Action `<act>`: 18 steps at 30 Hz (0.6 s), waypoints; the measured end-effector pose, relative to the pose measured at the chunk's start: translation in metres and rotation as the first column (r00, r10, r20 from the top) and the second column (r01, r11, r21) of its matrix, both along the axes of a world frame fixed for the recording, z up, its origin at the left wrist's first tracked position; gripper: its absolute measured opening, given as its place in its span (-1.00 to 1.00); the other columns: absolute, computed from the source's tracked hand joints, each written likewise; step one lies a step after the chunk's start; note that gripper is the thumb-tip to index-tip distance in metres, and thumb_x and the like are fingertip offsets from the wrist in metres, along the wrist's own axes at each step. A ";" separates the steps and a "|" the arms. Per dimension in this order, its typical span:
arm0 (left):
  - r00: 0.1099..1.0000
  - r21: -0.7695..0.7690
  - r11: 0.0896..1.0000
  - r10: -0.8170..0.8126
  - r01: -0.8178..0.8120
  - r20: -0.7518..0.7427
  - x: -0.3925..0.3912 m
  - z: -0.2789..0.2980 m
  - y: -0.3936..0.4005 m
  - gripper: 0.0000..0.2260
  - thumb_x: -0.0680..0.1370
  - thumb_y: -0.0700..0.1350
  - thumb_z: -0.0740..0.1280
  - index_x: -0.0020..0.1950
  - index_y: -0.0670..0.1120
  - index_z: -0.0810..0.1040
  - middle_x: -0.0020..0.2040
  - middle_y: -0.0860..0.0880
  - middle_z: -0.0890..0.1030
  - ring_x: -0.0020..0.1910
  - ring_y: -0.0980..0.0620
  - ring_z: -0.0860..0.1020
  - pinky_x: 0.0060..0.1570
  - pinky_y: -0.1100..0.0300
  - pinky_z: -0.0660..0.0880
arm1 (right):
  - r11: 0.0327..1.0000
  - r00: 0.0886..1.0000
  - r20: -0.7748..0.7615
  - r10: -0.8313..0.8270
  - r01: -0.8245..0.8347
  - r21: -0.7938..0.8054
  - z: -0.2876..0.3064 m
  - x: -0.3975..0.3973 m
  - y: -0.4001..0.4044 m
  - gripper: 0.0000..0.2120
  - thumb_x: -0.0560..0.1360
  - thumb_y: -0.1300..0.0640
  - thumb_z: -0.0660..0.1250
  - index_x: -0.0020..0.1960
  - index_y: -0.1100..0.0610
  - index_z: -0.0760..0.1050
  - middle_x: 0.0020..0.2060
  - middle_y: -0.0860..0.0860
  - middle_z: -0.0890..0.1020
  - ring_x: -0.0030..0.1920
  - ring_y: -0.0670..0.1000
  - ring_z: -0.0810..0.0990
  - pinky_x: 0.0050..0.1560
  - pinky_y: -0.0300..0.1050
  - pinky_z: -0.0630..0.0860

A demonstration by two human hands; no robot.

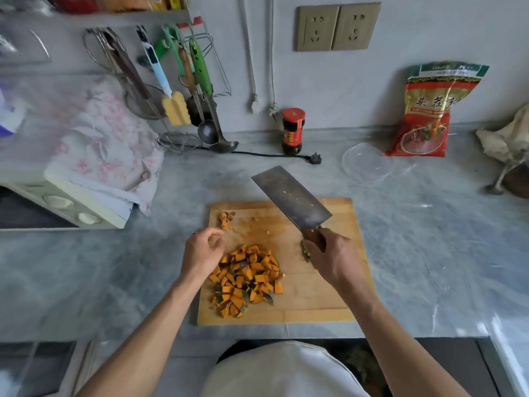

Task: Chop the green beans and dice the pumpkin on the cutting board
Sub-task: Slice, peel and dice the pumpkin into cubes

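A wooden cutting board (315, 293) lies on the grey counter. A heap of orange diced pumpkin (246, 279) with dark green skin covers its left half, and a few scraps (225, 219) lie at its far left corner. My right hand (333, 256) grips the wooden handle of a cleaver (290, 197), whose blade is raised and points away to the left. A small pile of chopped green beans (306, 251) peeks out just left of that hand, mostly hidden. My left hand (201, 250) hovers at the board's left edge, fingers loosely curled, holding nothing.
A cloth-covered appliance (86, 173) stands at the left. Hanging utensils (183, 90), a sauce jar (292, 130), a black plug with its cord (315, 159), a clear plastic lid (366, 161) and a red food bag (429, 110) line the back.
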State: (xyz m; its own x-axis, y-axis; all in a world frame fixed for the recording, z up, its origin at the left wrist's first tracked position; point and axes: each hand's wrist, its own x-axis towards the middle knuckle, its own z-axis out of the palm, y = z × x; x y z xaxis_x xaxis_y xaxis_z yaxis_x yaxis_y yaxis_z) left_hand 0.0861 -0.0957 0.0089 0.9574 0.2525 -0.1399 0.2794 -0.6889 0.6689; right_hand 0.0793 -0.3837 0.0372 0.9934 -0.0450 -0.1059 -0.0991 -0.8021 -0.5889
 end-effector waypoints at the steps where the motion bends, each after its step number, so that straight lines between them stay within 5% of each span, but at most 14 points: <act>1: 1.000 -0.001 1.000 -0.008 0.008 0.000 0.006 -0.001 0.004 -0.84 0.56 -0.20 0.38 0.11 -0.05 0.66 0.10 0.02 0.63 0.08 0.07 0.57 0.08 0.23 0.47 | 0.999 1.000 -0.005 0.025 -0.025 -0.036 0.000 0.011 0.003 -0.81 0.55 -0.01 0.36 -0.06 0.12 0.50 -0.23 0.02 0.58 -0.26 0.12 0.51 -0.30 -0.09 0.33; 10: 0.998 0.010 0.998 -0.061 0.061 -0.003 0.046 -0.002 0.020 -0.86 0.57 -0.20 0.37 0.11 -0.09 0.66 0.02 0.07 0.57 0.03 0.13 0.51 0.00 0.31 0.40 | 0.906 0.950 -0.054 0.307 -0.309 -0.288 0.003 0.125 0.035 -0.81 0.60 -0.07 0.32 -0.02 0.05 0.45 -0.11 -0.02 0.57 -0.13 0.06 0.53 -0.16 -0.07 0.41; 15: 0.997 0.000 0.997 -0.071 0.071 -0.005 0.058 -0.015 0.024 -0.83 0.58 -0.18 0.38 0.16 -0.08 0.64 0.11 0.04 0.59 0.09 0.16 0.52 -0.02 0.46 0.37 | 0.846 0.907 -0.109 0.407 -0.420 -0.328 -0.009 0.166 0.057 -0.83 0.61 -0.02 0.32 -0.04 0.08 0.48 -0.17 -0.06 0.52 -0.12 0.04 0.48 0.03 -0.07 0.32; 18: 0.997 -0.010 0.997 -0.079 0.079 -0.008 0.058 -0.023 0.026 -0.83 0.58 -0.17 0.38 0.16 -0.08 0.64 0.11 0.03 0.60 0.12 0.11 0.55 0.06 0.36 0.45 | 0.830 0.885 -0.178 0.431 -0.466 -0.307 -0.023 0.174 0.064 -0.84 0.61 -0.03 0.33 -0.08 0.02 0.44 -0.18 -0.06 0.52 -0.07 0.07 0.49 0.07 -0.04 0.32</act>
State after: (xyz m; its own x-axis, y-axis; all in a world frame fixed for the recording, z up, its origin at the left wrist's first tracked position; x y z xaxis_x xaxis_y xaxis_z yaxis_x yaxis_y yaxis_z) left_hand 0.1442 -0.0696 -0.0145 0.9732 0.1744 -0.1498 0.2296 -0.7023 0.6738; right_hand 0.2532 -0.3193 0.0141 0.8982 0.3529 -0.2622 0.2765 -0.9172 -0.2870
